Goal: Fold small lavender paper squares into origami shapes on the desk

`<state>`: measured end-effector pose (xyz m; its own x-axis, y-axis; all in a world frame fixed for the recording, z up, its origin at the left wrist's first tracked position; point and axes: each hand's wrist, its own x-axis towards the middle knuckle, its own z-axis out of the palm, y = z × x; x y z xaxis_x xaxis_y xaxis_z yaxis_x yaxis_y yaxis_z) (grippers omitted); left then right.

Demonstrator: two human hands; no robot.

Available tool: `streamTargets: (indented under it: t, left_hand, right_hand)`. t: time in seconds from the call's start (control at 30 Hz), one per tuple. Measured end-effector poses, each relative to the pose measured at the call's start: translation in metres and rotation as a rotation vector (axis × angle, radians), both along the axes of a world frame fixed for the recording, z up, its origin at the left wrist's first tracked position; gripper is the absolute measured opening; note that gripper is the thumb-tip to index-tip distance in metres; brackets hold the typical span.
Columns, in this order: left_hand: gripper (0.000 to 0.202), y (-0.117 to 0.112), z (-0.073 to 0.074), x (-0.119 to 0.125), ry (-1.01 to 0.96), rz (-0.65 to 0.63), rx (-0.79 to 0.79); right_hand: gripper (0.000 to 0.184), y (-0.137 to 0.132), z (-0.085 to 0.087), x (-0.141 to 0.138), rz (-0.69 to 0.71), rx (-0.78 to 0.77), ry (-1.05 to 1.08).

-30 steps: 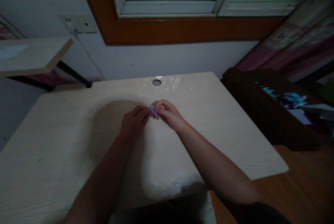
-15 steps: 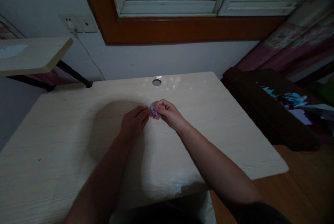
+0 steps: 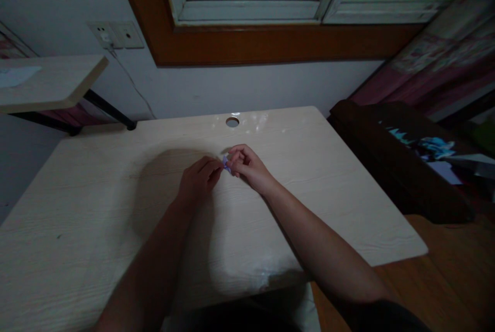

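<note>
A small purple piece of folded paper is between my two hands, just above the middle of the desk. From its left side my left hand pinches it between thumb and fingers. My right hand is at its right side, thumb and index finger closed on the edge while the other fingers curl loosely above. The paper is tiny in view and partly covered by the fingertips, so its exact shape is hard to make out.
The pale wooden desk has a round cable hole near its back edge. A raised shelf on black legs stands at the back left. A cord hangs from the wall socket. Right of the desk is a dark wooden bed frame.
My right hand's fingers have lifted and loosened slightly, showing the purple paper a little differently. My left hand has stayed almost still.
</note>
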<state>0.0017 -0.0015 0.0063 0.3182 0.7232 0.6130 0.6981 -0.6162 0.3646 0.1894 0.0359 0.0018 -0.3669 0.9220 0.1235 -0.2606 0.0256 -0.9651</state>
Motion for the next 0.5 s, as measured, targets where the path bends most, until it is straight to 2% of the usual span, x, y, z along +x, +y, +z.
streamTargets:
  t: [0.2,0.5]
  left_hand:
    - [0.008,0.0019,-0.0039,-0.0022,-0.014,-0.021,-0.005]
    - [0.008,0.0025,-0.0051,-0.0047,-0.069,-0.007,-0.066]
  right_hand:
    - [0.017,-0.0031,0.0012,0.0047,0.033,0.096,-0.176]
    - [0.017,-0.0054,0.0075,0.0082,0.052,0.262,-0.258]
